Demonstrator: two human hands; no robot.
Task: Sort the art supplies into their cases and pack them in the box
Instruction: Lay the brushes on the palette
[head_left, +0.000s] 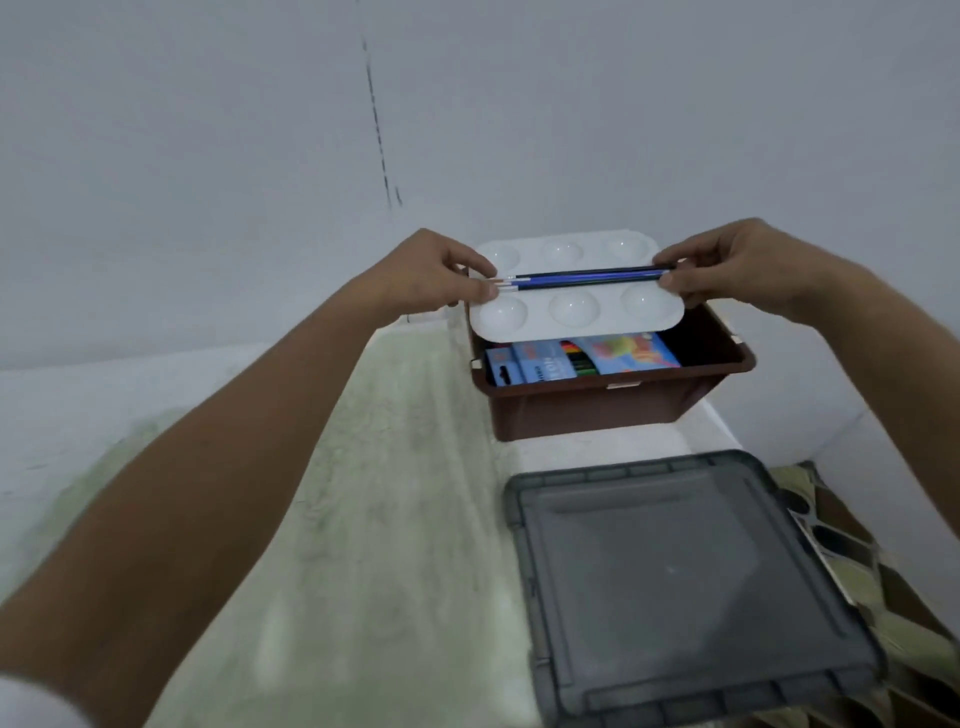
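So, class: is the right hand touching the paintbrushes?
Touching. The head view shows the right hand pinching the paintbrushes at their dark ends, over the white palette.

Soft, even, dim-ish indoor light, faint shadows, mild overall blur — wide-angle stretching at edges

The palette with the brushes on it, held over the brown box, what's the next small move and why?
Probably lower the palette level into the brown box. Both hands, left and right, pinch its ends with the brushes across it, directly above the crayon packs.
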